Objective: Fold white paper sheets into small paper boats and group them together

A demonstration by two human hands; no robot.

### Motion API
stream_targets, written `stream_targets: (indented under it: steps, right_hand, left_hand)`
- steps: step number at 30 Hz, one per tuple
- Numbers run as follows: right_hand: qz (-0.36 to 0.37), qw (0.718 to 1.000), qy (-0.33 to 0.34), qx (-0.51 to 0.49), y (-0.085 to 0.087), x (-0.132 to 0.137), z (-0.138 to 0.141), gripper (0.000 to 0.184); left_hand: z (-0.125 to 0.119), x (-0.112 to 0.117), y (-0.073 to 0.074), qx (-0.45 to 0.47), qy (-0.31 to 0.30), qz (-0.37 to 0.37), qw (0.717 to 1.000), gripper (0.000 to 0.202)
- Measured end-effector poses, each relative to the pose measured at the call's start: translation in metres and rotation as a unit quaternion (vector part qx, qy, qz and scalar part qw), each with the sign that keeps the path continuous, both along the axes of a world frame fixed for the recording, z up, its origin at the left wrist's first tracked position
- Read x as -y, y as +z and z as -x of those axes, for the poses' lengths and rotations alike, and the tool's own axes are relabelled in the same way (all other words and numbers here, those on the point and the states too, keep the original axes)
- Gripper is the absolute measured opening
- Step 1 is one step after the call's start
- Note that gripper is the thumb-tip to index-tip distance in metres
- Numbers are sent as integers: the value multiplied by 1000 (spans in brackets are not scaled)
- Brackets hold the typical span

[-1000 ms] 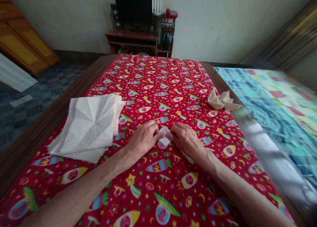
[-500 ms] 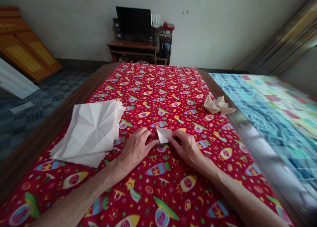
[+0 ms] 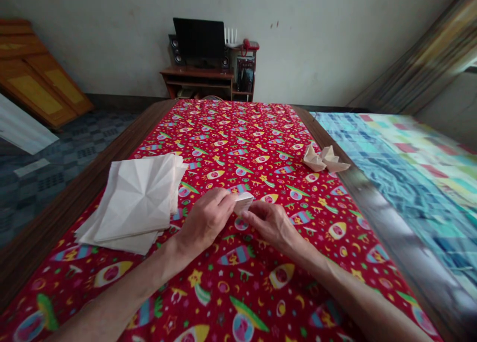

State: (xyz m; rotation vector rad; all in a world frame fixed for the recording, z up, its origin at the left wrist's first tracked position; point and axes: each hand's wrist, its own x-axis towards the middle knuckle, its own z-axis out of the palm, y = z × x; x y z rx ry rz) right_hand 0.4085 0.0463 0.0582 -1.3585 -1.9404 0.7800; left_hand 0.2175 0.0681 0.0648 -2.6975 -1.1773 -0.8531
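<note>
Between my two hands is a small folded white paper (image 3: 243,203), raised on edge over the red patterned cloth (image 3: 238,262). My left hand (image 3: 211,213) is closed on its left side, the fingers curled and partly covering it. At the paper's lower right, my right hand (image 3: 271,222) pinches it between thumb and fingers. On the left lies a stack of creased white paper sheets (image 3: 137,198), the top one marked with fold lines spreading from its centre.
Two folded paper pieces (image 3: 324,159) sit near the right edge of the wooden table (image 3: 357,183). A bed with a checked cover (image 3: 395,158) adjoins on the right. Past the far end is a desk (image 3: 197,73) with a monitor (image 3: 199,39) and a red telephone (image 3: 250,45).
The folded paper has tilted up from lying flat. My left hand has moved right and closed on it, and my right hand has shifted slightly left.
</note>
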Motion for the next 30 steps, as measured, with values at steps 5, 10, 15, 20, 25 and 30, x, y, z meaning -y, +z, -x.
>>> stream_targets:
  steps: [5, 10, 15, 20, 25, 30]
  right_hand:
    - [-235, 960, -18, 154, 4, -1, -12, 20]
    - [-259, 920, 80, 282, -3, -3, -11, 19]
    - [-244, 924, 71, 286, -8, -4, -9, 21]
    - [-222, 929, 73, 288, -10, -3, -7, 21]
    - [-195, 944, 51, 263, -13, -6, -5, 20]
    - [-176, 958, 12, 226, -13, -11, -1, 22]
  left_hand:
    - [-6, 3, 9, -121, -27, -18, 992, 16]
    - [-6, 1, -6, -84, -25, 26, 996, 11]
    - [7, -6, -16, -41, -60, 72, 995, 11]
    - [12, -12, -18, -19, -92, 89, 992, 13]
    - [9, -20, -22, 2, -85, 115, 990, 18]
    - [6, -29, -31, 75, -58, 150, 984, 19]
